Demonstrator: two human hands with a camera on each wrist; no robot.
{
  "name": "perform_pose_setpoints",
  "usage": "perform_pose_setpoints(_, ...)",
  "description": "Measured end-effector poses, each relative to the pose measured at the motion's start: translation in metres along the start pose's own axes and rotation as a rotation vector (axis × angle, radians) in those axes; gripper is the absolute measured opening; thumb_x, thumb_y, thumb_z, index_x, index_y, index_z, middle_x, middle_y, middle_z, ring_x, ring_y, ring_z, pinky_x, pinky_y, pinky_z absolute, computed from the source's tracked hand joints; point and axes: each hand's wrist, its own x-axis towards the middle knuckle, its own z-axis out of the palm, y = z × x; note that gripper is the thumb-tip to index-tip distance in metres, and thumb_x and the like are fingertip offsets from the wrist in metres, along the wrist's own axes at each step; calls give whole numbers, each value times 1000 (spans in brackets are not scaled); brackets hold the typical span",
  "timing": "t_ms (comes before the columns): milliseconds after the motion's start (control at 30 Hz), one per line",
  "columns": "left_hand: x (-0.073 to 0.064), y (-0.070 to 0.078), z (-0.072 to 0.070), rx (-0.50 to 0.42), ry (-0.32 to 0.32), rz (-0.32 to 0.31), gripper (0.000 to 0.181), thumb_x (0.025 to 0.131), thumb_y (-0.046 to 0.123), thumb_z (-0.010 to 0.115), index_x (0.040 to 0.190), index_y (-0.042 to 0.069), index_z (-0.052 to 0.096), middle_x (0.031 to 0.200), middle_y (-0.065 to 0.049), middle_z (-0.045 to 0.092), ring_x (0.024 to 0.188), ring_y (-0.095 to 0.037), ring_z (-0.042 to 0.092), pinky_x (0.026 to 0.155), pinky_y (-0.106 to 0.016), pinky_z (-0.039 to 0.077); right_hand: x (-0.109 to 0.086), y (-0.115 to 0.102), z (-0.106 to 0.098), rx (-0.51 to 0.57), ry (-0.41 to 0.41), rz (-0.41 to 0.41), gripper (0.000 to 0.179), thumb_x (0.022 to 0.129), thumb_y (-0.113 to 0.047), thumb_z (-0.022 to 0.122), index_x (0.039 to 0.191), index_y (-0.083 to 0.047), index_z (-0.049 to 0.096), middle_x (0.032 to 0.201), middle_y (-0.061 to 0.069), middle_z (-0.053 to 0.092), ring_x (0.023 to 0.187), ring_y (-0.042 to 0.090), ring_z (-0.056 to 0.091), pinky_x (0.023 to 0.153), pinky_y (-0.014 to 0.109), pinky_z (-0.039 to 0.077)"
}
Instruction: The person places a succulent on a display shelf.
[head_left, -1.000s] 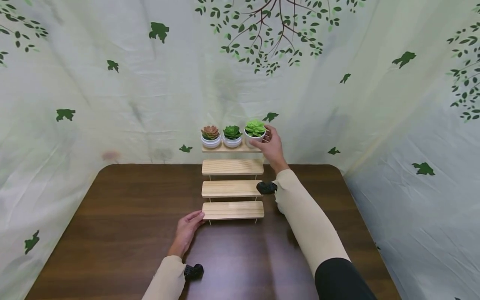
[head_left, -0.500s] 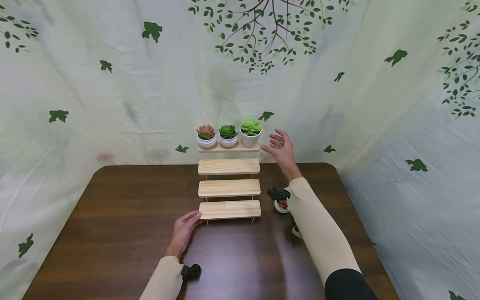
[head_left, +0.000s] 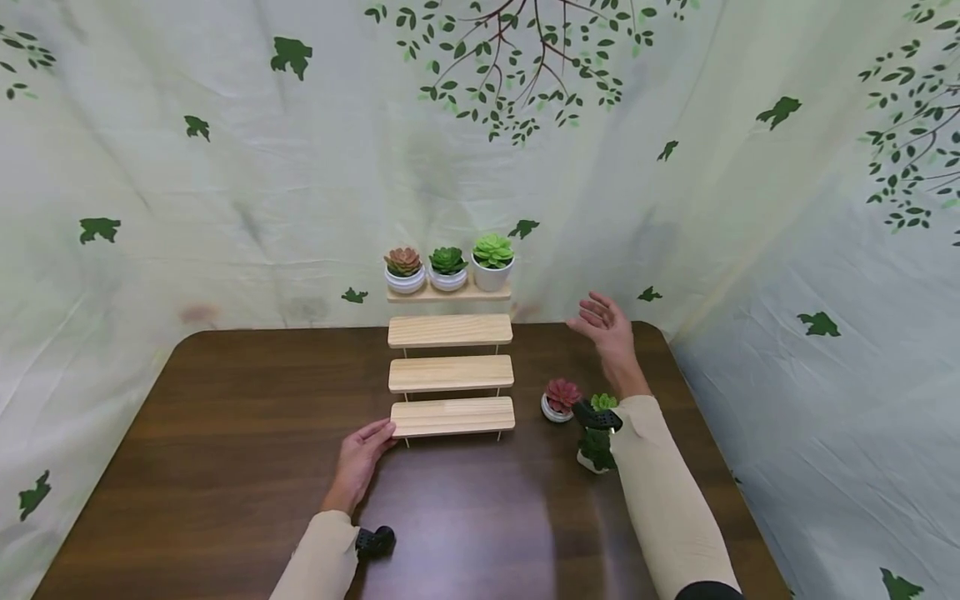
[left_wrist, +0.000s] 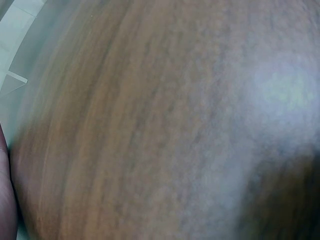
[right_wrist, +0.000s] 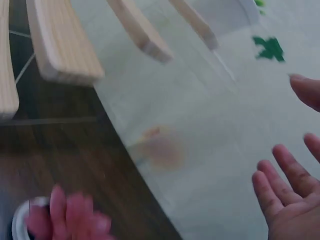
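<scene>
A tiered wooden plant stand (head_left: 450,372) stands on the table with light wooden steps. My left hand (head_left: 357,467) pinches the left corner of its lowest step. Three potted succulents line the top step: a brownish-pink one (head_left: 405,271), a dark green one (head_left: 448,268) and a bright green one (head_left: 492,262) at the right end. My right hand (head_left: 611,337) is right of the stand, holding nothing, its fingers loosely spread. In the right wrist view, the steps' ends (right_wrist: 70,70) appear at upper left, apart from the fingers (right_wrist: 287,175).
Right of the stand, a red succulent (head_left: 561,398) in a white pot, a green one (head_left: 603,402) and a dark green one (head_left: 596,450) stand on the table, partly hidden by the right wrist camera and sleeve. A leaf-printed curtain (head_left: 315,183) hangs behind the brown table (head_left: 247,400).
My right hand has let go of the bright green succulent on the top step and moved right and back toward me, uncovering the plants on the table. My left hand keeps its place at the stand.
</scene>
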Motion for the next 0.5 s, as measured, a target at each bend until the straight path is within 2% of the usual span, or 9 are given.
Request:
perform_pose_setpoints(200, 0, 1, 1, 15, 7, -21, 7, 91, 2, 64, 98, 1, 67, 85, 4, 69, 79, -9, 65, 78, -23, 55, -18, 19, -32, -14, -31, 30, 55, 87, -4, 70, 136, -8, 46, 134, 14, 50, 116, 17, 53, 94, 23, 48)
perform_pose_setpoints(367, 1, 0, 1, 4, 7, -17, 7, 91, 1, 64, 93, 6, 69, 84, 4, 69, 78, -8, 65, 78, -23, 55, -32, 36, -56, -33, -38, 32, 49, 87, 0, 69, 132, -8, 49, 137, 24, 47, 113, 15, 56, 89, 19, 49)
perform_pose_setpoints(500, 2, -1, 0, -6, 0, -9, 13, 92, 0, 63, 88, 11, 69, 84, 4, 69, 78, -8, 65, 77, -23, 55, -42, 50, -72, -36, -42, 55, 50, 88, -1, 68, 133, -8, 49, 138, 25, 46, 112, 14, 57, 88, 19, 50)
